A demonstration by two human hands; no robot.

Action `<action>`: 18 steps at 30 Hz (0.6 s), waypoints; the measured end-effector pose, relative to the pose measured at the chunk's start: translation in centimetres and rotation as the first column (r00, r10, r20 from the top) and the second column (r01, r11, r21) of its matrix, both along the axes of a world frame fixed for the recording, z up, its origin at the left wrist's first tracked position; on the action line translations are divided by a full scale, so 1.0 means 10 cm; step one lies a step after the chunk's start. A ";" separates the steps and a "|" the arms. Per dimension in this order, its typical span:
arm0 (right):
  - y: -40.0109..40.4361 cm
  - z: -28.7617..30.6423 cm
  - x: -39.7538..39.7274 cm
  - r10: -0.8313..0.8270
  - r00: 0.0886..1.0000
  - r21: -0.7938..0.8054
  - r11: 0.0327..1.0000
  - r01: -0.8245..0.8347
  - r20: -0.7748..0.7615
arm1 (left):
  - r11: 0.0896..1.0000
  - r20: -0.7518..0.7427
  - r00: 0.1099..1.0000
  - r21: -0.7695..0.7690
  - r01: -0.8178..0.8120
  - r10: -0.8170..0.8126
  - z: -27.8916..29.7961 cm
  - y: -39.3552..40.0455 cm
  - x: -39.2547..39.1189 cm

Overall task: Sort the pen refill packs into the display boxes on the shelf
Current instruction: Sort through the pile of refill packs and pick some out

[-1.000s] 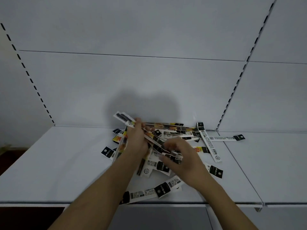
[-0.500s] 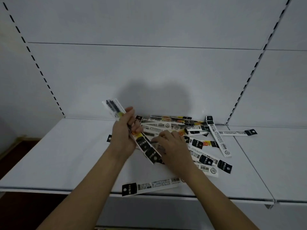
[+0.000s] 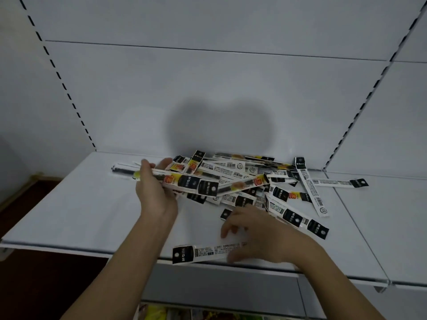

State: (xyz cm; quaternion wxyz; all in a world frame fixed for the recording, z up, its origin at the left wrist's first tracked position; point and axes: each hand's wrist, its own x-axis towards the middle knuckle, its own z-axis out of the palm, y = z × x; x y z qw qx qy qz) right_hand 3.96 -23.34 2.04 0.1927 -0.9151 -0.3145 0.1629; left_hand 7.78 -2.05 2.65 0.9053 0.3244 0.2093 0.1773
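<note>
A loose pile of pen refill packs (image 3: 254,179), long white strips with black ends and some yellow labels, lies on the white shelf (image 3: 80,211) against the back panel. My left hand (image 3: 154,190) is closed around a bundle of refill packs (image 3: 191,181), held roughly level above the shelf, left of the pile. My right hand (image 3: 258,232) hovers low at the shelf's front, fingers spread and curled over a single refill pack (image 3: 203,252) that lies along the front edge. Whether the fingers touch it I cannot tell. No display boxes are in view.
The white back panel (image 3: 208,88) rises behind the pile, with slotted uprights (image 3: 62,82) at left and right. A second shelf section (image 3: 388,215) adjoins on the right. Below the shelf's front edge, colourful goods (image 3: 161,314) show on a lower level.
My left hand has turned its bundle from a steep tilt to nearly level. My right hand has left the pile and come down toward the single pack at the front edge.
</note>
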 end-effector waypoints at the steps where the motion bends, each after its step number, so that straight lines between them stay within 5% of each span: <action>1: 0.01 -0.02 0.02 -0.009 1.000 0.033 0.999 0.009 0.011 | 0.998 -0.020 1.000 0.059 -0.012 0.013 -0.01 -0.01 0.02; 10: -0.09 -0.36 0.28 -0.377 0.898 0.403 0.876 0.264 0.229 | 0.737 -0.012 1.000 0.675 0.014 -0.007 -0.24 -0.58 -0.27; 12: -0.15 -0.32 0.24 -0.429 0.886 0.513 0.808 0.290 0.174 | 0.534 -0.082 0.996 0.843 0.057 0.022 -0.29 -0.68 -0.26; 14: -0.20 -0.28 0.25 -0.480 0.848 0.564 0.774 0.289 0.224 | 0.195 -0.161 0.975 0.972 0.130 0.153 -0.38 -0.69 -0.20; 18: -0.18 -0.30 0.41 -0.401 0.754 0.441 0.883 0.165 0.521 | -0.218 -0.086 0.963 0.965 0.144 0.255 -0.49 -0.61 -0.10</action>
